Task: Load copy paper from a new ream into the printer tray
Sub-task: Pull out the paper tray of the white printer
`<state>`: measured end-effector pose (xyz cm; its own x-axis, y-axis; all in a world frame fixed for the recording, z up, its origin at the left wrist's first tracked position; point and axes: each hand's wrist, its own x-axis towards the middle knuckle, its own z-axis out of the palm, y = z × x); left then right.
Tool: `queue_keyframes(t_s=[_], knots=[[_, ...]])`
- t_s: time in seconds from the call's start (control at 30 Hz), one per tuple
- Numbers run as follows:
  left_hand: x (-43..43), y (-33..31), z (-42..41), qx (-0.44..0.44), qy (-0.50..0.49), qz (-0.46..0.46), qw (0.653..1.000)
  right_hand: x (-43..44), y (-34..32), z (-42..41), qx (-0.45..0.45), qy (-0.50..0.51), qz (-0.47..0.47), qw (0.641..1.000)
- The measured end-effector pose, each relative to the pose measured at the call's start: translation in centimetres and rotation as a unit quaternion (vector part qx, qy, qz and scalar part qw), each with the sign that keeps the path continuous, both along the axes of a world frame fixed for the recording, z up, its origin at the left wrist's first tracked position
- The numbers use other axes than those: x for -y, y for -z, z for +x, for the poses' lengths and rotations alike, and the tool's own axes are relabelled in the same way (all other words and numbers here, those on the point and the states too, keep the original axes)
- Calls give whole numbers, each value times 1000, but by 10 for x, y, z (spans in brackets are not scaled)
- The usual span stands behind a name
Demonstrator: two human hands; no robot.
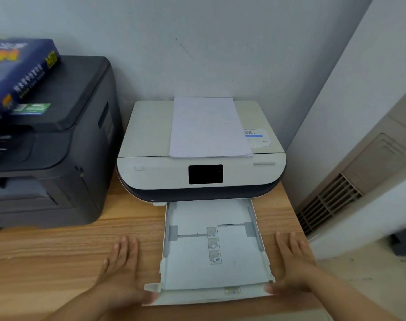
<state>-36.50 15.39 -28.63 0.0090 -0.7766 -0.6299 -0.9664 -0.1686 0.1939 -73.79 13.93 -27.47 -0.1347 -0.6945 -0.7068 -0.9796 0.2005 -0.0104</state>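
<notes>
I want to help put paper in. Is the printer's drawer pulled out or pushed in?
Pulled out. The tray sticks out from under the white printer over the desk, and looks empty.

The tray (217,269) is extended from the printer (151,174) toward 6 o'clock. The left hand (123,272) and right hand (294,265) flank it, thumbs touching its front corners. Loose paper (209,128) lies atop the printer.

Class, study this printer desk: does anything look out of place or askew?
Yes. The blue ream lies skewed on the dark printer, overhanging its lid. The paper tray is pulled out slightly crooked.
</notes>
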Motion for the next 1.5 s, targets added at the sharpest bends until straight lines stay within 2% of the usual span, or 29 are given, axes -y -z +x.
queue_keyframes(t_s=[1.2, 1.33, 1.5], knots=[[-11, -3, -1, 26, 20, 19, 999, -15, -6, 4, 8, 13, -19, 1000], [-10, -7, -4, 37, 16, 27, 999, -13, -10, 6, -3, 0, 6, 1000], [7, -33, -3, 70, 77, 95, 990, 10, -39, 1, 10, -58, 115, 992]])
